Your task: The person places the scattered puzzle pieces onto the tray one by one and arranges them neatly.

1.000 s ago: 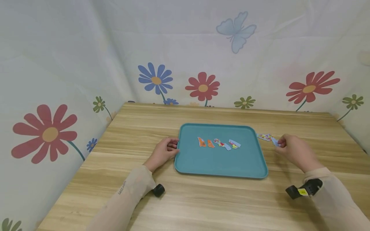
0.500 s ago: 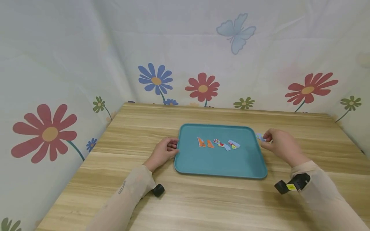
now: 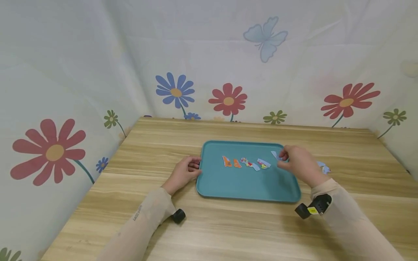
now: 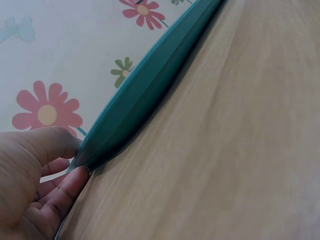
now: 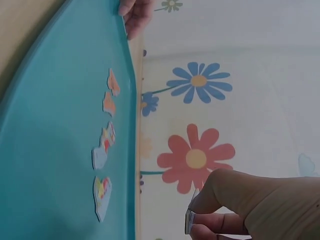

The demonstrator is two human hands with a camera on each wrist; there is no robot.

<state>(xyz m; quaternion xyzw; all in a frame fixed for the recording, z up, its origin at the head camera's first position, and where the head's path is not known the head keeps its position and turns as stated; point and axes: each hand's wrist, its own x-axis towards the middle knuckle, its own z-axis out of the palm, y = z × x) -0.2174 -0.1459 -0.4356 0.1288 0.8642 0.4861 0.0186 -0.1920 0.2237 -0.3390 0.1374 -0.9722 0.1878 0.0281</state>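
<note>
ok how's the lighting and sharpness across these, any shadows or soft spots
Head view: a soft shadow falls on the tray near the right hand; left wrist view: dark shadow under the tray's edge, and the table grain looks soft; right wrist view: dimmer than the head view, with a faint, broad shadow on the tray.

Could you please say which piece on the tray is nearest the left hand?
The orange piece at the row's end toward the left hand; the other orange piece and the multicoloured pieces lie farther away.
</note>
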